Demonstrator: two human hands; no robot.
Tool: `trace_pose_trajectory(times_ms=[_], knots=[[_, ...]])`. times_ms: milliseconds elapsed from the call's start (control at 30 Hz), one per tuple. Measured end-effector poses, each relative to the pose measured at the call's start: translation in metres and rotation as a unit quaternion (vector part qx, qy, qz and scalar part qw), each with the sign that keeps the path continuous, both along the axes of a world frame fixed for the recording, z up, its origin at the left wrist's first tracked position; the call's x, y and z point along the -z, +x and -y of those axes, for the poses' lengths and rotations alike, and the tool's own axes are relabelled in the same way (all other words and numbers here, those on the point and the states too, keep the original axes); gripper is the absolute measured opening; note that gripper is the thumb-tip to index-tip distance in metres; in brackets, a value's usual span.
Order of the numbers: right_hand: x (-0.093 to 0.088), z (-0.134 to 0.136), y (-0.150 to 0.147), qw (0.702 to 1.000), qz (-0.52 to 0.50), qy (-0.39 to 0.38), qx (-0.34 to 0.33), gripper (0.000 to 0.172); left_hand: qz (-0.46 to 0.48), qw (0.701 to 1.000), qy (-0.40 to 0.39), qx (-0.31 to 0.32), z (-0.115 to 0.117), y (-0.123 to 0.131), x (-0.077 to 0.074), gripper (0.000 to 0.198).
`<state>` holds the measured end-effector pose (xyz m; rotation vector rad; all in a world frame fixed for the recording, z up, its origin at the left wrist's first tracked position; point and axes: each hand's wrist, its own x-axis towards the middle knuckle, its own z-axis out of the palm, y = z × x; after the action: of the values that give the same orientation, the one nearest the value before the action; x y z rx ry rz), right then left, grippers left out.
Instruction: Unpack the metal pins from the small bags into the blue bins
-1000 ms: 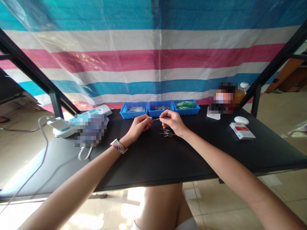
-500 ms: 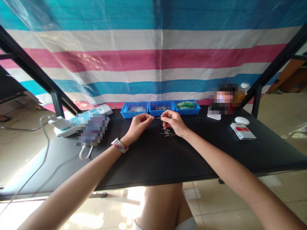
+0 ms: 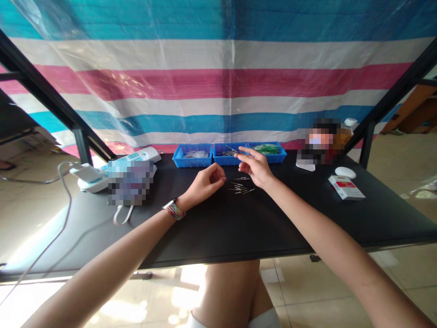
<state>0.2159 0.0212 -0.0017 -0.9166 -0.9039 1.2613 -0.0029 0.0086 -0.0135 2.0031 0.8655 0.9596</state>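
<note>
A striped plastic sheet point(image 3: 218, 82) is filling the upper half of the frame, and a black tabletop point(image 3: 218, 232) is extending across the lower middle. Three blue bins are standing side by side at the center of the frame, along the rear of the tabletop. The left bin point(image 3: 193, 162) is holding pale pieces point(image 3: 196, 154); the middle bin point(image 3: 223, 159) is holding thin metal pins; the right bin point(image 3: 277, 158) is holding green pieces point(image 3: 268, 148).

A small group of metal pins point(image 3: 241, 186) is lying loose on the tabletop, just right of the frame center, between the two hands and in front of the bins.

The left hand point(image 3: 205, 183) is positioned left of this group, its fingers curling inward toward the thumb; whether the tips are meeting or gripping anything cannot be told. A patterned wristband point(image 3: 175, 210) is encircling the left wrist.

The right hand point(image 3: 257, 168) is hovering right of center, its fingers spreading apart and its fingertips overlapping the middle bin in view; contact with the contents cannot be told.

A power strip point(image 3: 150, 156) is lying at center left, with a white plug point(image 3: 86, 172) sitting on it. A red-and-white box point(image 3: 346, 187) is lying at center right, just in front of a white oval case point(image 3: 345, 172).
</note>
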Motion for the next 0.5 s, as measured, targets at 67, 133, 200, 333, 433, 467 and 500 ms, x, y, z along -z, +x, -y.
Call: trace_pose_trajectory(times_ms=[67,133,200,333,433,467,500], knots=[[-0.0011,-0.0028,0.0043,0.999,-0.013,-0.031,0.014,0.040,-0.079,0.995,0.052,0.024,0.0055,0.0023,0.0007,0.010],[-0.0009,-0.0034,0.0062,0.999,-0.008,-0.048,0.014,0.035,-0.139,0.985,0.101,0.027,0.0094,0.0041,0.0017,0.014],[0.0001,-0.0025,0.0053,0.999,0.000,-0.049,0.008,0.025,-0.176,0.976,0.129,0.024,0.0114,0.0049,0.0025,0.016],[0.0039,-0.0002,-0.0001,0.999,0.021,-0.044,0.003,0.015,-0.203,0.969,0.138,0.038,0.0118,0.0048,0.0021,0.012],[0.0065,0.0005,-0.0022,0.999,0.037,-0.039,0.001,0.015,-0.197,0.971,0.129,0.035,0.0109,0.0046,0.0016,0.009],[0.0070,0.0007,-0.0024,0.999,0.041,-0.032,0.000,0.015,-0.187,0.974,0.124,0.030,0.0100,0.0044,0.0018,0.007],[0.0072,0.0009,-0.0024,0.999,0.048,-0.021,-0.003,0.014,-0.173,0.978,0.116,0.021,0.0088,0.0040,0.0024,0.005]])
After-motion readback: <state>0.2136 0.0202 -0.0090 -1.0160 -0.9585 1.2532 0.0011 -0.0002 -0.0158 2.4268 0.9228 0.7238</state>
